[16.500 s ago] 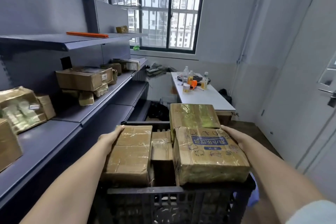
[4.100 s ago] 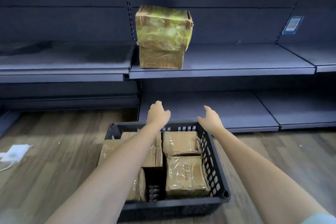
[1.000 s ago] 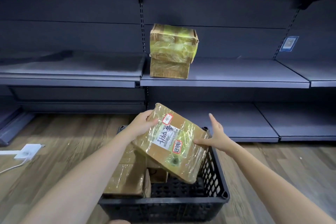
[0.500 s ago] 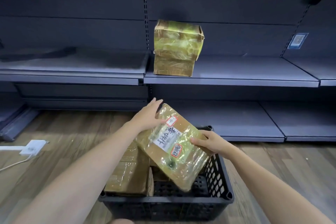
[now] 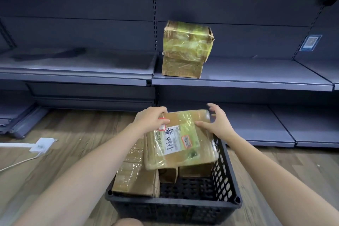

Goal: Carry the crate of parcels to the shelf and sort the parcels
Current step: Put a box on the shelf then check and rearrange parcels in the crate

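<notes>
A black plastic crate (image 5: 172, 205) stands on the wood floor in front of a dark grey shelf (image 5: 256, 79). A flat taped parcel with a white handwritten label (image 5: 179, 143) lies tilted on top of other brown parcels (image 5: 134, 176) in the crate. My left hand (image 5: 150, 118) grips its far left corner. My right hand (image 5: 214, 123) is at its far right corner, thumb on the top face, fingers spread and lifted. Two parcels are stacked on the middle shelf: a yellow-wrapped box (image 5: 187, 42) on a brown one (image 5: 181, 68).
The low bottom shelf (image 5: 256, 124) runs right behind the crate. A white power strip (image 5: 41, 145) with its cable lies on the floor to the left. A blue tag (image 5: 310, 42) is stuck on the shelf's back panel at right.
The labelled parcel has turned from a steep slant to lie flatter on the parcels in the crate. My right hand's fingers have come off its edge and spread; my left hand now clasps the corner.
</notes>
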`<state>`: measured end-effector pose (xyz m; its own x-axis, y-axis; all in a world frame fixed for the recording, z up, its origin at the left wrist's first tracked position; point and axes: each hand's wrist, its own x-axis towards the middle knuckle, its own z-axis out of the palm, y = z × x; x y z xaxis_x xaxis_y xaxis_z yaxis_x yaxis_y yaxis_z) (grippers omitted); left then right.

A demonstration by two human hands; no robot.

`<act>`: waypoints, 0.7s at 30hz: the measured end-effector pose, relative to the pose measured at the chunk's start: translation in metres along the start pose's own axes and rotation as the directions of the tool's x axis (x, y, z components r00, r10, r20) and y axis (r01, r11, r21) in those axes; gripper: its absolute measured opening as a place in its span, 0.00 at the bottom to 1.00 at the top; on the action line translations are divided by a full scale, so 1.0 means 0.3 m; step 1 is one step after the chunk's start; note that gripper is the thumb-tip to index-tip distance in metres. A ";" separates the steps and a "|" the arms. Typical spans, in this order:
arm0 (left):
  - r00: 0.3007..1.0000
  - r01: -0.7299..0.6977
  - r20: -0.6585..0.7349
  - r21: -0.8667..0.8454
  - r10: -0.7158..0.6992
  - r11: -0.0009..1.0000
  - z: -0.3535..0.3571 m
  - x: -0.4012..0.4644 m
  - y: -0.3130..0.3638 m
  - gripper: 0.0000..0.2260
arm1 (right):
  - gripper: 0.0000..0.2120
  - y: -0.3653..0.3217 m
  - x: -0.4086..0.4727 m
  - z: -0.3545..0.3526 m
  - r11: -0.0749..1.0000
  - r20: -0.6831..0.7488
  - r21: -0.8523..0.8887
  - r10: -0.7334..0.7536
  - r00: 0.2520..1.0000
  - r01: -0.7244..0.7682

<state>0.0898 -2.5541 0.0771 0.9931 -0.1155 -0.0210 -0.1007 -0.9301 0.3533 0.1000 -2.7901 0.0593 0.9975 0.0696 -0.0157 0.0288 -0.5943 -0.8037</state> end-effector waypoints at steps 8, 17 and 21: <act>0.922 0.381 0.003 -0.185 -0.387 0.906 0.008 -0.107 -0.114 0.13 | 0.17 -0.028 -0.097 0.173 0.772 0.364 0.405 0.356 0.861 -0.490; 0.866 0.478 0.153 0.030 -0.477 0.878 -0.049 -0.218 -0.143 0.33 | 0.14 -0.115 -0.106 0.299 0.870 0.358 0.348 0.221 0.907 -0.349; 0.852 0.514 0.012 0.172 -0.524 0.840 -0.053 -0.226 -0.164 0.38 | 0.15 -0.153 -0.095 0.350 0.872 0.356 0.375 0.178 0.917 -0.315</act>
<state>0.0284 -2.4949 0.0759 0.8978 0.3847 -0.2143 0.4159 -0.9007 0.1256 0.0632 -2.6808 0.0341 0.8970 0.2430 -0.3691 -0.3131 -0.2399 -0.9189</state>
